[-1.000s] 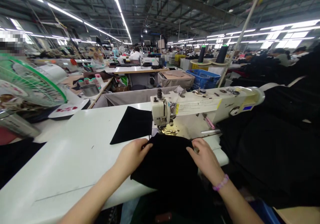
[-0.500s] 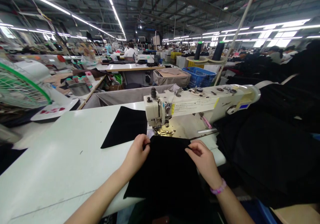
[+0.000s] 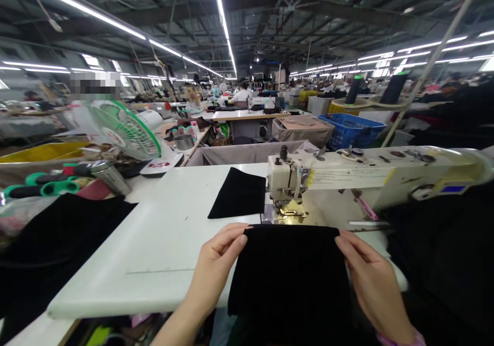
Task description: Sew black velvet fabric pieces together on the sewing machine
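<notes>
While hands (image 3: 218,258) pinch its upper corners, black cloth (image 3: 291,274) stretches between them.

On my feed, long tube lights (image 3: 225,24) cut bright lines across a dim ceiling (image 3: 254,19). I see a soft sheen on the worktop (image 3: 162,243) toward its left edge, and a small yellow glow (image 3: 295,211) under the sewing machine (image 3: 370,160). The black cloth (image 3: 289,279) over the near edge loses nearly all detail to darkness. Wide-angle stretch and softness grow toward the frame's sides.

Cloth (image 3: 291,279) before sewing mach. (image 3: 370,160), 2nd pc (image 3: 240,195) to L on tbl (image 3: 165,248).
</notes>
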A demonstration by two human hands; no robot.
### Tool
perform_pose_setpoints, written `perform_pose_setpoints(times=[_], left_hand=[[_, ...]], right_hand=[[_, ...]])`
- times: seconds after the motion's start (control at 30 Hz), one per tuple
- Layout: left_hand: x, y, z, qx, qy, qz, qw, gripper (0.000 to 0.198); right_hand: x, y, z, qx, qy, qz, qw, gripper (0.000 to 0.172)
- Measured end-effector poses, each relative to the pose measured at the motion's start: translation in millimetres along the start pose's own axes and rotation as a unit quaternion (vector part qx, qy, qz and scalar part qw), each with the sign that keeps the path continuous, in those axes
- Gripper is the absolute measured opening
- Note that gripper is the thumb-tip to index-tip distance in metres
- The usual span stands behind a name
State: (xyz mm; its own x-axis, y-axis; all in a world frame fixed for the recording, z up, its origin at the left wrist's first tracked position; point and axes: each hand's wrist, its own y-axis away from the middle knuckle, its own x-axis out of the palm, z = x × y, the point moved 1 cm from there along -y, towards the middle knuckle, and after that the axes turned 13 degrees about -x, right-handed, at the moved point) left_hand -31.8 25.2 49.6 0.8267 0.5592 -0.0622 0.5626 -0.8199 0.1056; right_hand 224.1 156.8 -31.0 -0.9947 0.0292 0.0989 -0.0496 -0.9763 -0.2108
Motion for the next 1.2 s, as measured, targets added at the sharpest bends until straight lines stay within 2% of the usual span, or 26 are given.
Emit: perform_pose_setpoints(times=[0.07, 0.13, 0.2, 0.27, 0.47, 0.67, 0.93, 1.2], left_hand=[[-0.9, 5.0, -1.2, -0.016, 0.018, -0.027, 0.999, 0.019], [-1.0, 7.9, 0.2, -0.060, 0.069, -0.051, 0.995, 0.024], [0.0, 9.2, 2.4, -0.101, 0.127, -0.065, 0.985, 0.029], [1.5, 9.8, 3.1, -0.113, 0.161, -0.069, 0.978, 0.032], [6.1, 11.9, -3.4, -0.089, 0.191, -0.083, 0.974, 0.025], [7.1, 12.2, -5.4, -0.059, 0.186, -0.107, 0.975, 0.021], [2.9, 6.0, -0.4, -0.050, 0.207, -0.082, 0.974, 0.022], [-0.6, -1.8, -5.1, -0.065, 0.234, -0.062, 0.968, 0.033]], right_hand=[[1.9, 2.4, 1.7, -0.011, -0.009, -0.004, 1.000, 0.040], [5.3, 5.0, 7.7, -0.018, -0.022, -0.011, 1.000, 0.038], [9.4, 7.3, 16.6, -0.007, -0.040, -0.023, 0.999, 0.039], [12.7, 9.1, 26.9, 0.016, -0.055, -0.029, 0.998, 0.042], [16.1, 10.6, 47.2, 0.062, -0.058, -0.026, 0.996, 0.051], [14.6, 6.6, 32.6, 0.051, -0.032, -0.019, 0.998, 0.052], [18.0, 4.5, 29.7, 0.064, -0.082, -0.021, 0.994, 0.050], [17.7, 0.6, 29.3, -0.002, -0.054, 0.010, 0.999, 0.041]])
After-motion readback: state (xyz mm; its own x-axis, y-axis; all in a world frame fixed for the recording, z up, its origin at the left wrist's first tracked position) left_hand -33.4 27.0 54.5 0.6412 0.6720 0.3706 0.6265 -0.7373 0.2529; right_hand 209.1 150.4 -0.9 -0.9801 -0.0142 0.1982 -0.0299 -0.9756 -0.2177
